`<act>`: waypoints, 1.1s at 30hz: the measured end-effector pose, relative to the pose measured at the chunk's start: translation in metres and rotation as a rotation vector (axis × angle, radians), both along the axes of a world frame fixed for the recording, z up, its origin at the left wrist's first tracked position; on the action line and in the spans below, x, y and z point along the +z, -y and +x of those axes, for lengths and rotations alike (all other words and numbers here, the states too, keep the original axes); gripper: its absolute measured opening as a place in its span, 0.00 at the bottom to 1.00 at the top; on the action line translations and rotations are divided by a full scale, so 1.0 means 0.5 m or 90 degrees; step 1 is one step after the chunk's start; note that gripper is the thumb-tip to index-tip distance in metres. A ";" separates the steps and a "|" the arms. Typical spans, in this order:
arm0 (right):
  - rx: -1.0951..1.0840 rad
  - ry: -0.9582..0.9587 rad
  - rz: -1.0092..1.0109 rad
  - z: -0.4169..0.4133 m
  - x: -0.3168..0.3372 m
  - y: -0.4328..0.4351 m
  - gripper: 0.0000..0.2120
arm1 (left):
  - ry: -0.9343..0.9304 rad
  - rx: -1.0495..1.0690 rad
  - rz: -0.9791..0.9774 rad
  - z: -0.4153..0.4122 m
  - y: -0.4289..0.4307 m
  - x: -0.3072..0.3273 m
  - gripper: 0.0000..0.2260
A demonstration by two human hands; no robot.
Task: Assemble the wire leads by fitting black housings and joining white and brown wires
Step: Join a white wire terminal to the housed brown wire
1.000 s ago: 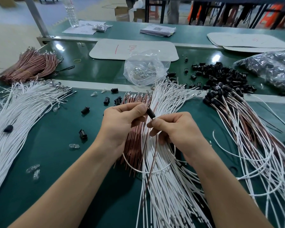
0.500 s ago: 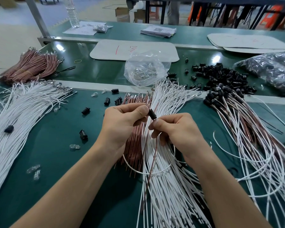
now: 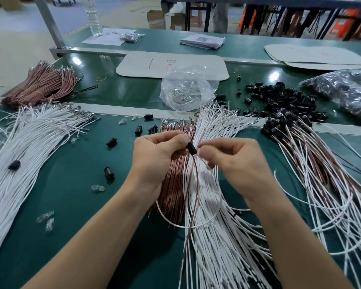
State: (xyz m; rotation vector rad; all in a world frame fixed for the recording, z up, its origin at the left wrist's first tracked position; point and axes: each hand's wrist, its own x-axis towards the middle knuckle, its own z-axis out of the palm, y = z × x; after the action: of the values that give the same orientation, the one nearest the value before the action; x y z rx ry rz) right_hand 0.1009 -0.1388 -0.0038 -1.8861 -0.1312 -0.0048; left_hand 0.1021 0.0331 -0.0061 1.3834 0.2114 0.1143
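Right hand point(image 3: 233, 163) has eased off the housing point(image 3: 191, 147), pinched by left hand point(image 3: 156, 155) over the mid-bench bundles point(image 3: 217, 247), brown wire point(image 3: 196, 188) dangling below. Right pinches a limp white wire point(image 3: 176, 226) near its tip. Housing likely light, rigid, slick: grip its sides; hold wires close to ends.

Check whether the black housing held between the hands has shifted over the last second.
No. The black housing stays just below the brown wire tips, in line with the clear bag, pinched by the left hand.

Red scribble point(image 3: 172, 64) on board point(image 3: 196, 65), apparently illegible.
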 end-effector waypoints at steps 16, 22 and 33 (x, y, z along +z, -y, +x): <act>-0.018 0.127 -0.619 0.319 0.050 -0.135 0.11 | -0.072 0.032 0.153 0.026 -0.013 -0.017 0.08; 0.000 0.193 -0.760 0.364 0.027 -0.183 0.07 | -0.059 0.034 0.147 0.031 -0.016 -0.019 0.09; -0.109 0.231 -0.391 0.306 0.080 -0.159 0.07 | -0.052 -0.001 0.130 0.035 -0.019 -0.027 0.09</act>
State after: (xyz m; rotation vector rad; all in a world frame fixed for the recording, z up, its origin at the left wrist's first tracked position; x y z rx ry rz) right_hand 0.2540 -0.0593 0.0364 -2.4904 -0.2376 -0.4737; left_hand 0.1197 0.0427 -0.0196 1.5930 0.2719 0.0800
